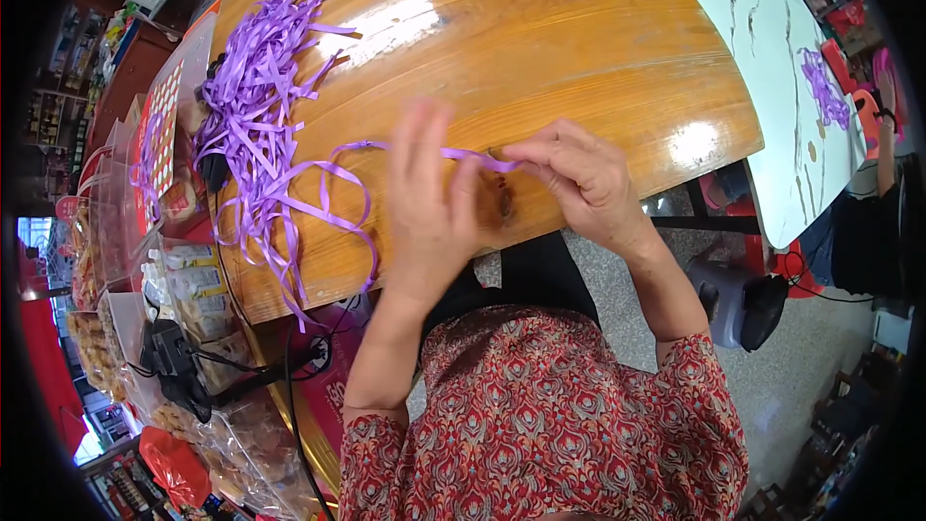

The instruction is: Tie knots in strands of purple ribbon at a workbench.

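Observation:
A thin purple ribbon strip (347, 183) runs from a loose pile of purple ribbon (253, 106) on the wooden table (540, 29) across to my hands. My left hand (429, 203) is raised over the table edge with fingers upright, and the strip passes behind them. My right hand (579, 178) pinches the strip's end between thumb and fingers, close to the left hand. The ribbon stretches taut between both hands, and loops of it trail off toward the table's near edge.
Clear boxes and bags of packaged snacks (183, 280) crowd the left side, with black cables and a charger (178, 357). A white table (781, 68) to the right carries more purple ribbon (825, 87), where another person's hand (883, 87) works. A grey appliance (738, 299) stands on the floor.

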Demonstrator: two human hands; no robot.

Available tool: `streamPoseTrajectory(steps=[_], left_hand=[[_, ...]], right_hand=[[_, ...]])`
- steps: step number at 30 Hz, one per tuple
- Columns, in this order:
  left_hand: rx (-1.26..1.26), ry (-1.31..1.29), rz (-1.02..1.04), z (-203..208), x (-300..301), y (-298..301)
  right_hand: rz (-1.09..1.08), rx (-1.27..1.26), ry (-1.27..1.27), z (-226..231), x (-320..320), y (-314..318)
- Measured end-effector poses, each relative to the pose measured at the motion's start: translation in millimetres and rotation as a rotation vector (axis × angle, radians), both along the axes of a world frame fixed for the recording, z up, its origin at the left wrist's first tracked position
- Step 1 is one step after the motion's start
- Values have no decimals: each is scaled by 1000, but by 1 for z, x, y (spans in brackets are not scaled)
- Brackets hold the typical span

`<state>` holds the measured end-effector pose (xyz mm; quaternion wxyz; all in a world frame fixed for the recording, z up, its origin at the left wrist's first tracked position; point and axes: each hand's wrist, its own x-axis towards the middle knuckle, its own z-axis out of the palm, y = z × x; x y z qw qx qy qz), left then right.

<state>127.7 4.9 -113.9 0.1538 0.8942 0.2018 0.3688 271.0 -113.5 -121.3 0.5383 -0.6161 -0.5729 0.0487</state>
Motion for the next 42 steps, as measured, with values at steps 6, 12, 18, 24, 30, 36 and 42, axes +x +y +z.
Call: streamPoseTrajectory(steps=[6,12,18,24,30,36,42], left_hand=[[-1352,-275,-311,-19,14,-26],[-1072,-161,-283,-22,3,-21],[-1310,-358,-214,-15,2,-25],[-1487,-438,-250,-3,4,-29],[-1396,-458,-335,-2,4,-22],[-1319,-286,-317,-5,2,-15],[-1251,-26,-321,-7,-9,-4]], right_hand=[[-96,27,-190,15,0,-10],[-137,-64,-98,10,14,-27],[-179,-2,-28,10,10,-31],[20,33,-35,-4,-12,-9],[51,8,-13,-10,-12,-9],[21,-42,-225,2,-5,-7],[27,-140,-228,3,9,-14]])
